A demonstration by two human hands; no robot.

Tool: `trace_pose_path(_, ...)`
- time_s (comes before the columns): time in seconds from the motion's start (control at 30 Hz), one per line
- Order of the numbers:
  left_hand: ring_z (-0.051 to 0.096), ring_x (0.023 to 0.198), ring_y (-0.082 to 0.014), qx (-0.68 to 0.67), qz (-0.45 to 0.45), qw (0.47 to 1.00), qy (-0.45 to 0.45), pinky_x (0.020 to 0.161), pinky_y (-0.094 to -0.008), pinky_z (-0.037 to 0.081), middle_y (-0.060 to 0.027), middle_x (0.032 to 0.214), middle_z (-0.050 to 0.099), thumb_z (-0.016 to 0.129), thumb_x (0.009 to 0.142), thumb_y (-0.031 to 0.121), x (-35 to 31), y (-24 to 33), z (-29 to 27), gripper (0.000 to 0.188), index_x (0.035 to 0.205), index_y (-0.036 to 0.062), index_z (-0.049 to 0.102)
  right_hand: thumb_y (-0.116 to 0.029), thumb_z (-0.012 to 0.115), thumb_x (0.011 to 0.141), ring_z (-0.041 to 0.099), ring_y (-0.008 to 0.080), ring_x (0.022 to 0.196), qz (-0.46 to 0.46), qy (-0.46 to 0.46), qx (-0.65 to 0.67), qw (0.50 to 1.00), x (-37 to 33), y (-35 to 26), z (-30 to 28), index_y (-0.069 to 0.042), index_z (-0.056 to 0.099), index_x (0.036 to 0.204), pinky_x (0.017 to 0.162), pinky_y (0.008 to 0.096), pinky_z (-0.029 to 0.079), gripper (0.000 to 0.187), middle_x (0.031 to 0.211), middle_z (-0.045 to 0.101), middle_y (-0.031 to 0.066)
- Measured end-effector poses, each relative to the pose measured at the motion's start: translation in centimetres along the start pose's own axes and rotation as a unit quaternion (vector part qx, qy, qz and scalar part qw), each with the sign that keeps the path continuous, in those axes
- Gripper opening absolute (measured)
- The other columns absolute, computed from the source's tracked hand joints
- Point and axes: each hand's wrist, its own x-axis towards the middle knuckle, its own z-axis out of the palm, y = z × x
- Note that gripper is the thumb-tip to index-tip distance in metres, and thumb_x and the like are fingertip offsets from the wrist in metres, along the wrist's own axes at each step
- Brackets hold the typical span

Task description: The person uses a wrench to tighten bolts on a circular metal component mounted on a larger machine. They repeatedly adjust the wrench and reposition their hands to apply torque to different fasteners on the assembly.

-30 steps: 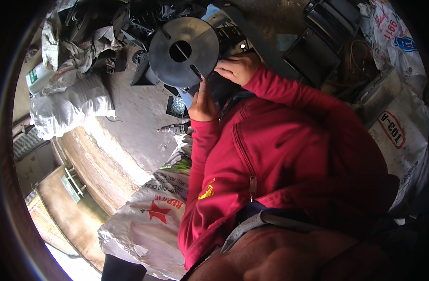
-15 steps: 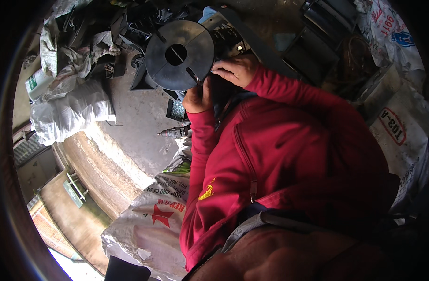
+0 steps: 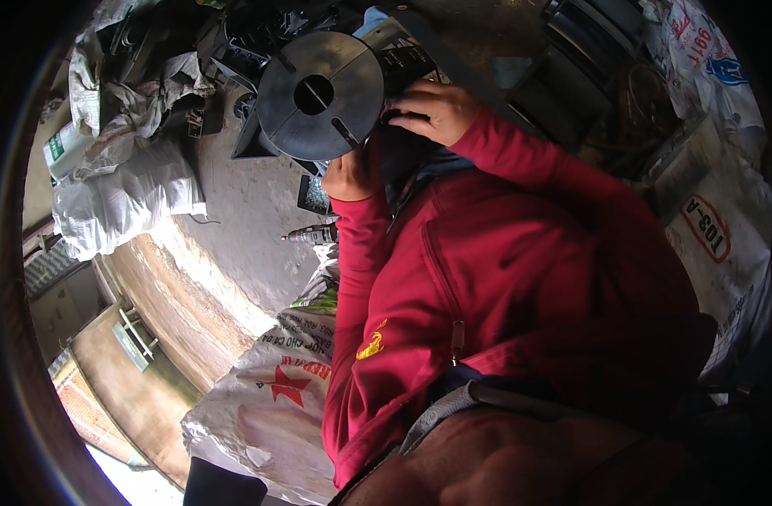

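Observation:
A dark round metal plate [image 3: 285, 110] with a central hole and narrow slots lies face up before me. At its near edge, beside a slot, is my left hand [image 3: 352, 177], fingers curled and partly hidden beneath the rim; what they hold does not show. My right hand [image 3: 441, 111] is just right of the plate, fingers stretched and slightly apart. Their tips reach a dark area by the rim, and nothing shows in them. Below the plate stands a small dark tray [image 3: 304, 196] of shiny small parts. A power drill [image 3: 314, 234] lies close to my left forearm.
Dark metal parts [image 3: 251, 42] crowd the area behind the plate. White sacks [image 3: 129, 198] lie on the concrete floor [image 3: 234, 198] to the left. A printed sack [image 3: 259, 405] is near my left side. Dark bins [image 3: 563, 97] and more sacks [image 3: 698, 228] stand to the right.
My right hand has moved a little right from the plate's rim, and its fingers have spread. My left hand has slipped slightly lower, its thumb less visible. The view has shifted slightly.

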Motion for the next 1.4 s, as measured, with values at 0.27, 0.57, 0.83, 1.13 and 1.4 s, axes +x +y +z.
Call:
trace_pose_path(0.27, 0.069, 0.070, -0.0266, 0.047, 0.011, 0.996, -0.072, 0.057, -0.0325, 0.053, -0.0104, 0.088, 0.070, 0.073, 0.077, 0.014, 0.6, -0.2, 0.4, 0.026, 0.102, 0.0100, 0.068, -0.029, 0.066, 0.079, 0.066, 0.0222, 0.075, 0.017, -0.044, -0.073, 0.996, 0.3, -1.0, 1.1, -0.016, 0.069, 0.089, 0.063, 0.0352, 0.054, 0.017, 0.090, 0.066, 0.0009)
trace_pose_path(0.57, 0.069, 0.074, -0.0212, -0.102, -0.082, 0.990, -0.058, 0.062, -0.0299, 0.053, -0.0111, 0.088, 0.070, 0.060, 0.089, 0.009, 0.3, 2.1, -1.1, 0.034, 0.123, 0.0078, 0.059, -0.030, 0.066, 0.081, 0.065, 0.0219, 0.071, 0.050, -0.016, -0.045, 0.998, 0.2, -1.1, 2.4, -0.017, 0.069, 0.092, 0.058, 0.0340, 0.052, 0.017, 0.079, 0.065, -0.0007)
trace_pose_path(0.83, 0.055, 0.059, -0.0128, -0.122, -0.087, 0.986, -0.071, 0.056, -0.0273, 0.047, -0.0067, 0.069, 0.056, 0.049, 0.089, -0.004, -2.8, 1.7, -2.9, 0.049, 0.137, 0.0071, 0.047, -0.030, 0.067, 0.082, 0.063, 0.0214, 0.063, 0.039, -0.013, -0.039, 0.998, 0.3, -1.2, 2.4, -0.019, 0.069, 0.090, 0.054, 0.0337, 0.050, 0.014, 0.072, 0.063, 0.0001)
trace_pose_path(1.13, 0.055, 0.051, -0.0290, -0.130, -0.045, 0.989, -0.045, 0.048, -0.0376, 0.044, -0.0149, 0.072, 0.058, 0.053, 0.082, -0.005, -1.7, 2.6, -3.6, 0.058, 0.136, 0.0158, 0.050, -0.030, 0.067, 0.082, 0.063, 0.0219, 0.063, 0.045, -0.012, -0.032, 0.998, 0.4, -1.3, 2.1, -0.016, 0.067, 0.086, 0.053, 0.0344, 0.049, 0.014, 0.071, 0.062, 0.0001)
trace_pose_path(1.4, 0.056, 0.053, -0.0173, -0.091, -0.061, 0.989, -0.103, 0.053, -0.0286, 0.046, -0.0166, 0.075, 0.064, 0.051, 0.086, -0.007, -1.4, 2.2, -4.2, 0.049, 0.132, 0.0091, 0.053, -0.028, 0.069, 0.081, 0.063, 0.0215, 0.063, 0.046, -0.024, -0.037, 0.998, 0.5, -1.3, 2.2, -0.015, 0.068, 0.083, 0.054, 0.0328, 0.050, 0.013, 0.074, 0.064, 0.0001)
